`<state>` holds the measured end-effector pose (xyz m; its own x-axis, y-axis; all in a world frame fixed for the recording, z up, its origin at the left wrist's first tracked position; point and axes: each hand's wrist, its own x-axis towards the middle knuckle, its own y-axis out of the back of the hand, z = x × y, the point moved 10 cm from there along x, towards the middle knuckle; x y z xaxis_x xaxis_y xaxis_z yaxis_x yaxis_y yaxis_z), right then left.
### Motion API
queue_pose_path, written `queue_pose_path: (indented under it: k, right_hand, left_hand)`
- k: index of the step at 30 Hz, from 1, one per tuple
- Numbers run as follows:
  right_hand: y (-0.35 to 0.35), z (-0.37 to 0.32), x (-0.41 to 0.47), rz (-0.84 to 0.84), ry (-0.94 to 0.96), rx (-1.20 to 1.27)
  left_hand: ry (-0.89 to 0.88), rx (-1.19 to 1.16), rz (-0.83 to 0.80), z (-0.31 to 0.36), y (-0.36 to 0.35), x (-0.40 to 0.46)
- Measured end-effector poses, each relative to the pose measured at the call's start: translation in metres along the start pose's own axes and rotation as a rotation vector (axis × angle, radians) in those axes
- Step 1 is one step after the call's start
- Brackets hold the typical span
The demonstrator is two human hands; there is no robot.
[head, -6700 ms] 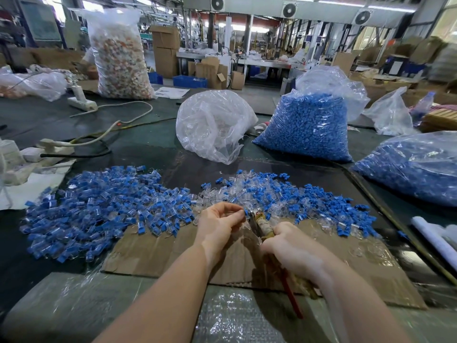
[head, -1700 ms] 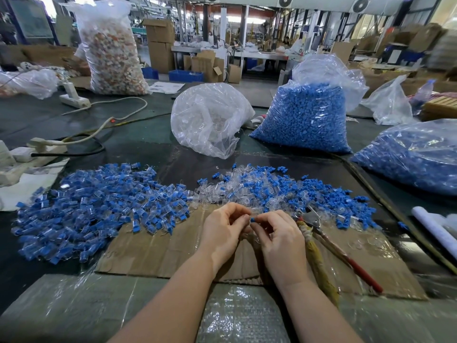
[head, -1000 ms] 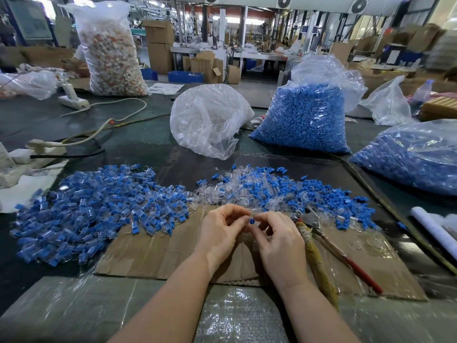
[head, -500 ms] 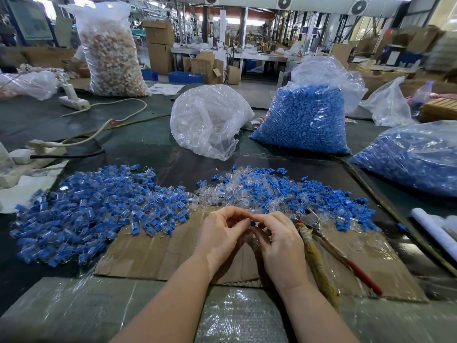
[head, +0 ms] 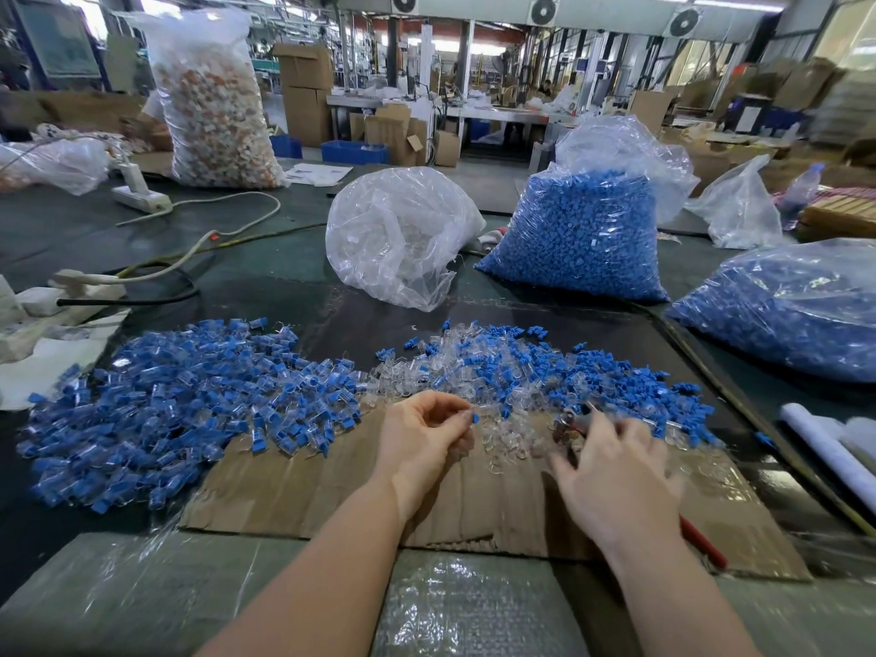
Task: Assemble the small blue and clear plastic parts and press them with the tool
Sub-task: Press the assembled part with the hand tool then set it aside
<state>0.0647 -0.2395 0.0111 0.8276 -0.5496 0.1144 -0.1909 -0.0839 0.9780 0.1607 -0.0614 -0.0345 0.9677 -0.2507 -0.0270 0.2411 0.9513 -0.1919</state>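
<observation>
My left hand [head: 422, 438] pinches a small blue and clear part [head: 475, 416] between thumb and fingertips, just above the cardboard sheet [head: 308, 490]. To its right, my right hand [head: 616, 476] is blurred, with its fingers spread over the pliers-like tool [head: 566, 422]. The tool lies on the cardboard, and its red handle [head: 701, 545] sticks out behind my wrist. A mixed pile of loose blue and clear parts [head: 545, 372] lies just beyond both hands. A larger heap of joined blue-and-clear parts [head: 166, 410] spreads out to the left.
Behind the piles stand a clear bag [head: 398, 234], a full bag of blue parts [head: 578, 239] and another blue bag [head: 796, 310] at right. Power strips and cables [head: 142, 199] lie at far left. A white roll [head: 825, 448] lies at the right edge.
My right hand has left the left hand and swung right onto the tool. My left hand keeps hold of the small part and has stayed in place.
</observation>
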Motion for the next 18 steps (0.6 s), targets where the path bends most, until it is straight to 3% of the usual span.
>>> queue_pose_path:
  k: [5,12,15,18]
  right_hand:
    - [-0.015,0.039,-0.008,-0.206,-0.154,-0.054]
    - [0.006,0.012,-0.002,-0.107,0.015,0.089]
    - [0.001,-0.018,-0.005,-0.270,0.104,0.340]
    - [-0.006,-0.046,-0.011,-0.391,0.174,0.443]
  left_hand:
    - [0.050,-0.048,0.036,-0.006,0.005,0.006]
    - [0.081,-0.093,0.047,-0.008,0.008,0.009]
    - [0.108,-0.140,0.064,-0.010,0.010,0.010]
    - [0.118,-0.167,0.084,-0.010,0.011,0.011]
